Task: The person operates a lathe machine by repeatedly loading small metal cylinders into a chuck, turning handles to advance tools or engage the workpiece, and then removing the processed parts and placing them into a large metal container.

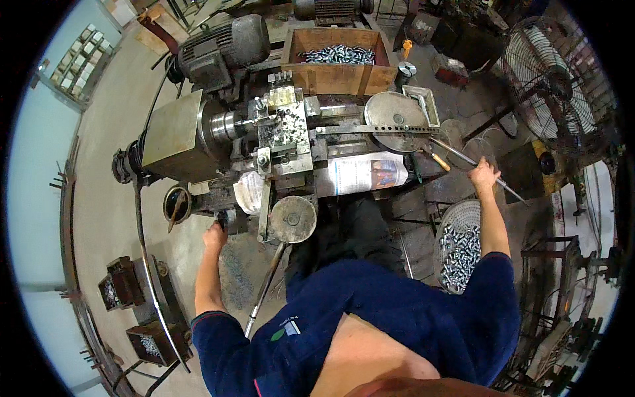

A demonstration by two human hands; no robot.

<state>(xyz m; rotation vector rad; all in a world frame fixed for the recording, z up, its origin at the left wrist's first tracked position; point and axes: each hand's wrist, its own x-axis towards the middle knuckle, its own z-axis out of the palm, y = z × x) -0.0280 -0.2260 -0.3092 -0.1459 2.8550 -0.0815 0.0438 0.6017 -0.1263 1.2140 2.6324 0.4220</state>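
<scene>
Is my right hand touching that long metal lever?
Touching. The head view shows your right hand curled over the long metal lever.

The head-worn fisheye view looks steeply down from close by, over the navy shirt (370, 291), across the lathe (286, 126)'s near edge.

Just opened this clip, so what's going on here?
A person in a dark blue shirt is at a lathe-like machine. Their right hand is closed around a long metal rod on the machine's right side. Their left hand is at a dark part at the machine's lower left; its exact grip is unclear. A wooden box of small metal parts stands behind the machine, and a pale basket of similar parts sits beside the right forearm.
</scene>
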